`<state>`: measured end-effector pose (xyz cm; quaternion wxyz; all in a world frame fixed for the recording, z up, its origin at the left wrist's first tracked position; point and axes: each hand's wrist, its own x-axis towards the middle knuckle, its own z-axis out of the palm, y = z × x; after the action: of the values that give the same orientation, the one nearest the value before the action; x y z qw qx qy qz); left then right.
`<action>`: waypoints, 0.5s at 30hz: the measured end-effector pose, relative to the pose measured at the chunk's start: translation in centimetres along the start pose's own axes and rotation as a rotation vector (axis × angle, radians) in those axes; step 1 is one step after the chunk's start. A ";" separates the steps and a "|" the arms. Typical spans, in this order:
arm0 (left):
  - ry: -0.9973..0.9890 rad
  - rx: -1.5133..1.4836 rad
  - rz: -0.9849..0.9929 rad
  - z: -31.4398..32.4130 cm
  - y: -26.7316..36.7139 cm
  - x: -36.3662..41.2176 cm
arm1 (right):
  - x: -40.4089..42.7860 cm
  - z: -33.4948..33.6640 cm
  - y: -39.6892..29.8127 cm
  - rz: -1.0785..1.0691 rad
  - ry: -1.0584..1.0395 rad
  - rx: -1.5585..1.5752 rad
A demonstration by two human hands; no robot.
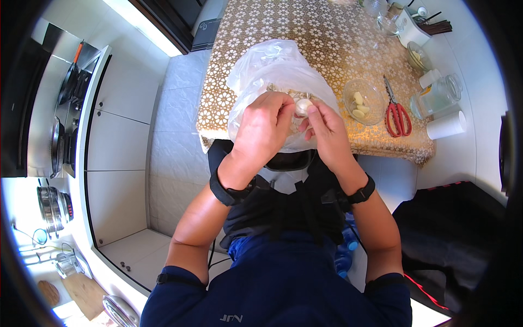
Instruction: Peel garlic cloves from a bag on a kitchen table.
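Between my two hands is a whitish garlic bulb (302, 107), held up over an opened white plastic bag (269, 61). My right hand (325, 120) grips the bulb with thumb and fingers. The bent fingers of my left hand (267, 118) are pinched at the bulb's left side; whether they hold a piece of skin is hidden. Dry garlic skins (282, 88) show inside the bag behind my knuckles. Just right of the bag, a clear glass bowl (374, 92) contains several peeled garlic cloves (359, 107).
Red-handled scissors (395, 116) lie right of the bowl on a flower-patterned tablecloth (261, 20). Along the wall stand a glass jar (435, 97), a white cylinder (446, 125) and another glass bowl (417, 59). White cabinets (116, 139) with a stove are at the left.
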<state>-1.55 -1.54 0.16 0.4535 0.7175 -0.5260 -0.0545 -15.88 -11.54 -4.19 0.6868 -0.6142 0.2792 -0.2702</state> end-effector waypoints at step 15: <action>0.021 0.041 0.056 -0.2 0.0 -0.1 | 0.3 0.0 -0.1 0.037 -0.001 0.075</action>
<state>-1.49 -1.34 0.29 0.4455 0.7122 -0.5420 -0.0235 -15.65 -11.76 -4.07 0.7144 -0.5828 0.2799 -0.2678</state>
